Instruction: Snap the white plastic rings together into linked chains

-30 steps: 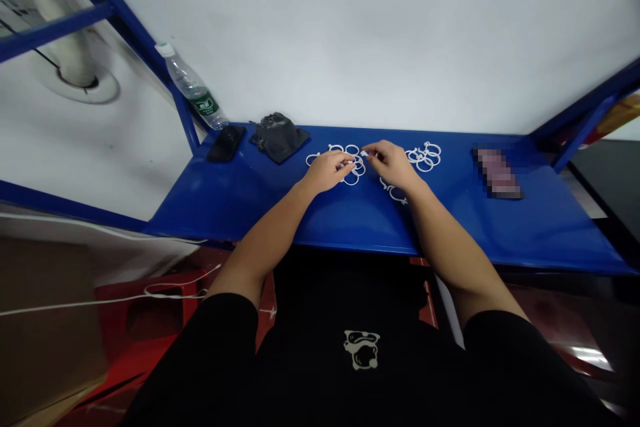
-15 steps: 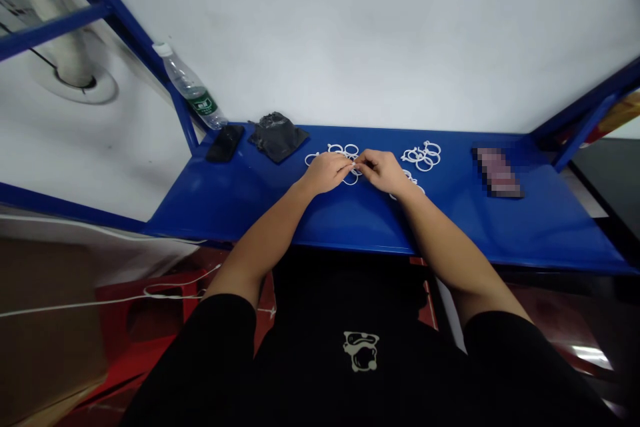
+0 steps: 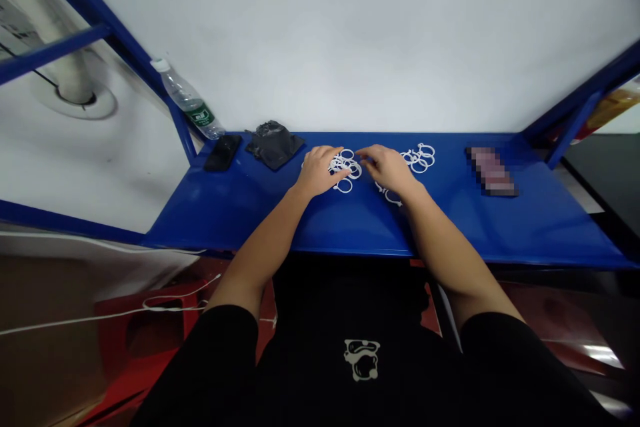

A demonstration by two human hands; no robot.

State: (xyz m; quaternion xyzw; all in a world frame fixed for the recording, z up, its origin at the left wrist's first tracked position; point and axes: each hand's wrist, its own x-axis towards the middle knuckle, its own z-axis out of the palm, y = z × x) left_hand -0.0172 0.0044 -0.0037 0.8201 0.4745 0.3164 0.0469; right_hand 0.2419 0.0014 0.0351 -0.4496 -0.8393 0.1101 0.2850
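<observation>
While both bare forearms reach out across a blue painted metal shelf (image 3: 450, 227), the hands stay apart, a narrow gap between them. Left hand (image 3: 317, 171): flat and low, its fingertips at the edge of a tangled cluster of white plastic rings (image 3: 345, 165); cannot tell whether any ring is pinched there. One white plastic ring (image 3: 343, 185) lies just below that cluster, close to the left thumb.

Right hand (image 3: 387, 169): fingers loosely curled, pointing toward the central cluster, no ring visible in them. Its heel sits just above a small group of white plastic rings (image 3: 389, 195), partly hidden by the hand. A second linked cluster of white plastic rings (image 3: 419, 158) lies just beyond the right hand's knuckles.

Further left on the shelf: a black smartphone (image 3: 223, 152) lying flat, beside a crumpled black fabric pouch (image 3: 273, 144). A clear plastic water bottle with a green label (image 3: 187, 99) leans tilted against the blue metal frame strut (image 3: 173, 110), near the phone. Further right: a flat rectangular object, pixelated and unreadable (image 3: 491, 171), well apart from the rings. Behind everything, a white wall (image 3: 350, 33). Below the shelf, a black T-shirt with a cream print (image 3: 361, 359).
</observation>
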